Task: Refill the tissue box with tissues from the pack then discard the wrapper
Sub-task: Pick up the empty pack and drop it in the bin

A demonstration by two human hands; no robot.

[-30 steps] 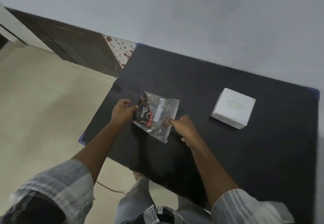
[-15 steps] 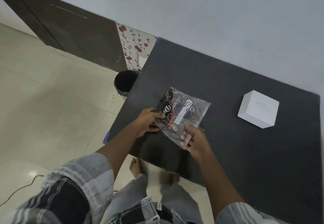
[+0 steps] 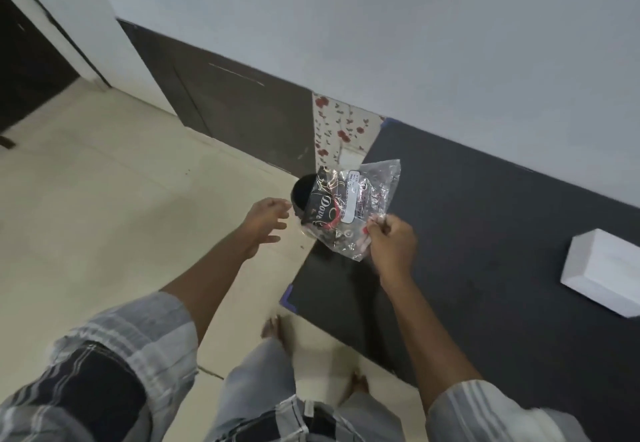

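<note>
- Head view: right hand [image 3: 393, 242] pinches the wrapper [image 3: 353, 209] by its lower corner, mid-frame, over the desk [image 3: 485, 233] edge w/ the bin [image 3: 303, 192] behind it.
- Left hand [image 3: 266, 221] spread wide, empty, just left of the wrapper.
- Tissue box [image 3: 602, 272] at right edge, on desk, well apart.
- Risk: light, floppy film; released early it prob drifts and misses the bin mouth, landing on floor [image 3: 104, 199].
- Bin partly hidden by the wrapper, so aim is a guess.

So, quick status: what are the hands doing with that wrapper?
Right hand pinching empty wrapper, held over table edge. Left hand open, off it. Black bin on floor just behind wrapper. White tissue box sits far right. Nothing blocking.
</note>
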